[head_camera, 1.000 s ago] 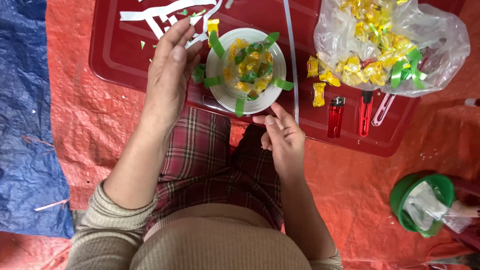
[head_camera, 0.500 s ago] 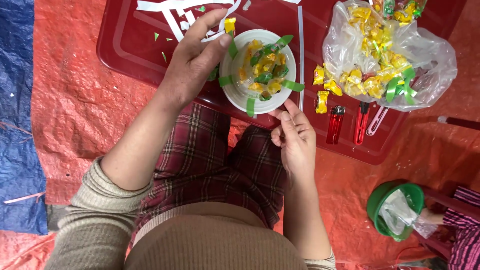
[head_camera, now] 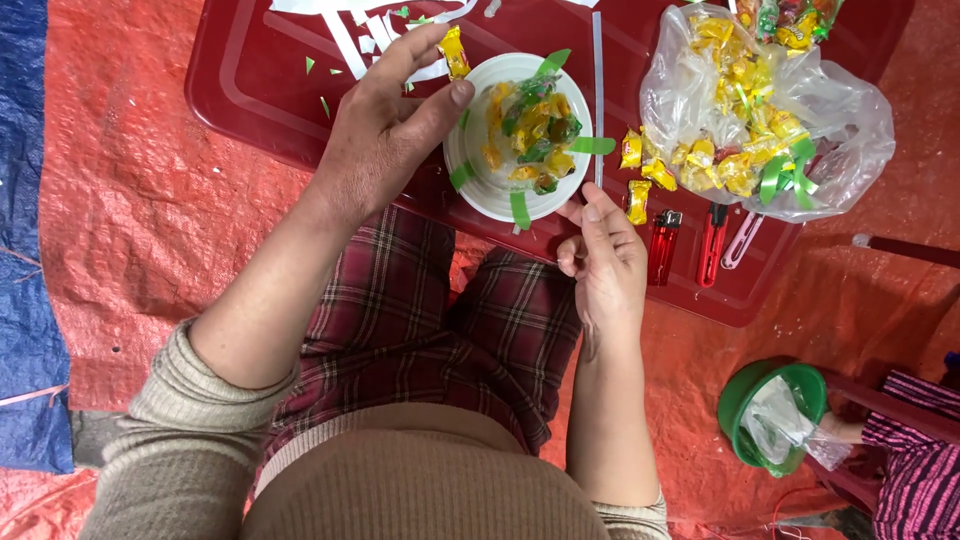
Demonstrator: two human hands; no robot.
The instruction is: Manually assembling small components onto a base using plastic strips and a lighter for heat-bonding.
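Left hand [head_camera: 385, 140] now nearer white bowl [head_camera: 470, 170], pinching yellow candy [head_camera: 453, 50]; right hand [head_camera: 600, 255] curled, empty.

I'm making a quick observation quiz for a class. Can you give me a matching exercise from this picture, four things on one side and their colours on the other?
Things:
1. lighter
2. bowl
3. bucket
4. tarp strip

Colours:
A. green
B. blue
C. red
D. white

Pairs: 1-C, 2-D, 3-A, 4-B
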